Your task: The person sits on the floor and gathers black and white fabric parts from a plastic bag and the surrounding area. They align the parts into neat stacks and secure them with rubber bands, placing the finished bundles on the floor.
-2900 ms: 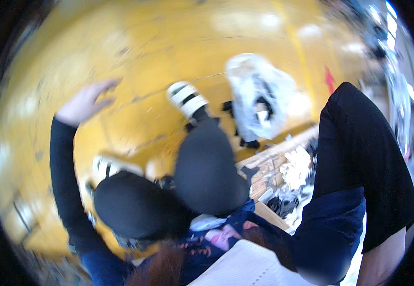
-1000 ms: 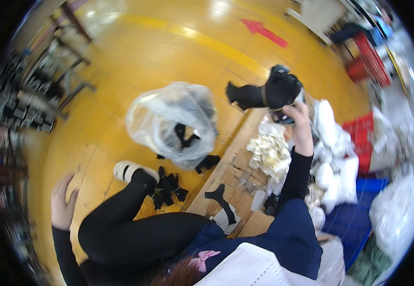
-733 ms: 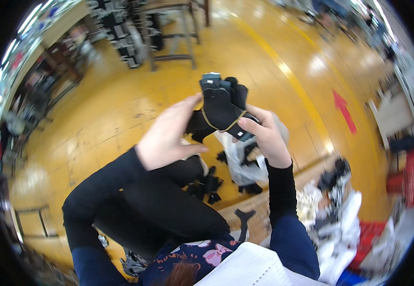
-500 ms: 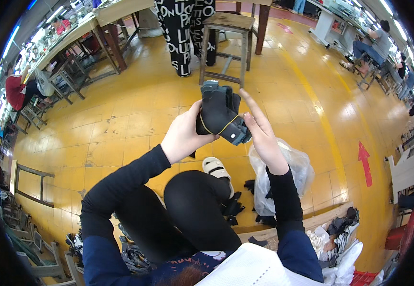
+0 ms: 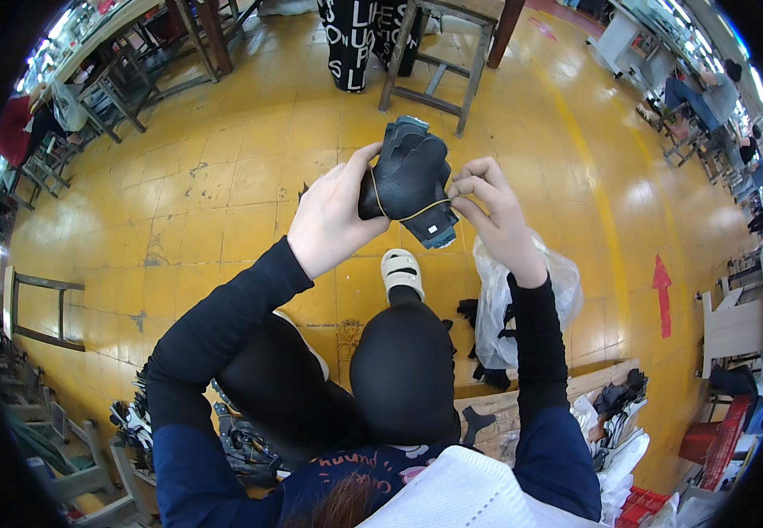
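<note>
Since half a second ago: raised black bundle (image 5: 408, 180) held at much the same height, view drawn in closer, hands hardly shifted on it. Since one second ago: bundle lifted away from the low tabletop (image 5: 531, 396) and brought up in front of the chest.

Bundle of dark fabric pieces, bound by a thin yellowish elastic band (image 5: 399, 214), held between both hands above the crossed knee. Left hand (image 5: 333, 216) wrapped around the bundle's left side, thumb pressed on its front. Right hand (image 5: 496, 216) just right of the bundle, fingertips pinching the band at its lower right corner, remaining fingers curled and loose.

Likely risk: band slipping off the fingertips and snapping back, or sliding off the bundle's corner, letting the pieces fan out and drop to the yellow tiled floor (image 5: 223, 202). Cause: band stretched taut over a thick, uneven stack, gripped only by fingertips.

Below the bundle, a white shoe (image 5: 401, 271); lower right of it, a clear plastic bag (image 5: 496, 308) with dark pieces. Beyond the bundle, a wooden stool (image 5: 447, 44).
</note>
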Motion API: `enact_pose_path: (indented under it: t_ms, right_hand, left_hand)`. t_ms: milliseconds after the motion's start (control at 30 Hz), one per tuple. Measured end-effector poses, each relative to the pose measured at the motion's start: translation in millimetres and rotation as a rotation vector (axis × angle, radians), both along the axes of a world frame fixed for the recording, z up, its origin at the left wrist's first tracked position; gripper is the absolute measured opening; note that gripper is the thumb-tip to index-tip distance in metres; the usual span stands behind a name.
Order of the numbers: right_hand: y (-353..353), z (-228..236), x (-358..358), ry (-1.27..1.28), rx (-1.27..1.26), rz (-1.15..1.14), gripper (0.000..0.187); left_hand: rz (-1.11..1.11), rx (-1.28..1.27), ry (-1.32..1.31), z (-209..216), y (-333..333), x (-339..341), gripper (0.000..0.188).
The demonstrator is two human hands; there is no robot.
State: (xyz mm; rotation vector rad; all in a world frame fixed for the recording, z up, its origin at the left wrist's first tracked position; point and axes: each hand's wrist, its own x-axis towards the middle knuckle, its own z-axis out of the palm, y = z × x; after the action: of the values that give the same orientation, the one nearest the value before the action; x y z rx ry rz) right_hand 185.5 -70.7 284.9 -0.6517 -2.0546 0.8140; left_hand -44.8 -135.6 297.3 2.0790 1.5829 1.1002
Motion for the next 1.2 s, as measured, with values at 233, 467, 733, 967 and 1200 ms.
enact_pose_path:
  t_ms: [233, 467, 733, 967, 1200]
  right_hand:
    - [-33.7, 27.1, -9.6, 0.007, 0.254, 0.157, 0.011]
    - [-33.5, 14.8, -47.2, 0.259, -0.404, 0.043, 0.020]
    - [-36.3, 23.1, -84.4, 0.371, -0.496, 0.249, 0.028]
    - [-45.0, 15.7, -96.2, 0.532, -0.551, 0.126, 0.022]
    - [-49.1, 12.3, -99.5, 0.469, -0.533, 0.123, 0.027]
  left_hand:
    - [-0.003, -0.519, -0.956, -5.9, 12.3, -38.7, 0.053]
    - [-0.354, -0.520, -1.390, -9.8, 4.1, -42.6, 0.053]
    - [-0.418, -0.291, -0.829, -36.9, 15.0, -51.3, 0.052]
    - [-0.442, -0.247, -1.253, -46.3, 13.9, -52.5, 0.044]
    - [-0.343, -0.371, -1.388, -34.2, 1.6, -44.0, 0.035]
